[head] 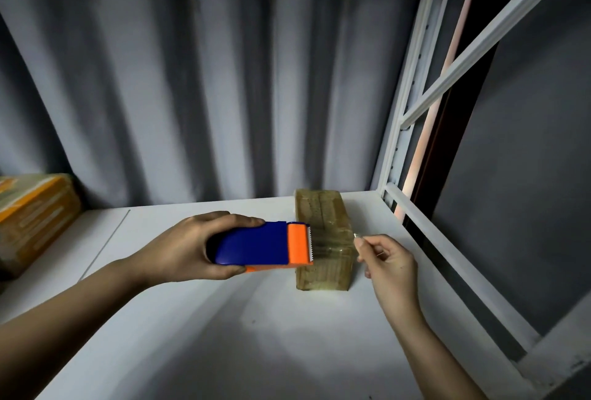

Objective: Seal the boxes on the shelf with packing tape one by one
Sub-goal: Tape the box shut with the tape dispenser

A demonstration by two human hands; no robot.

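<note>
The box [323, 239] lies on the shelf [192, 319], long axis running away from the viewer — between the hands. Left hand [188, 249] grips the tape dispenser [262, 247], teeth toward the box; right hand [388, 260] pinches the tape end [355, 235].

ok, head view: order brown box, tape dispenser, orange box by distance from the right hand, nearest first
1. brown box: just left of the right hand, under the stretched tape.
2. tape dispenser: beyond the box, gripped by the left hand.
3. orange box: far left shelf edge.
</note>
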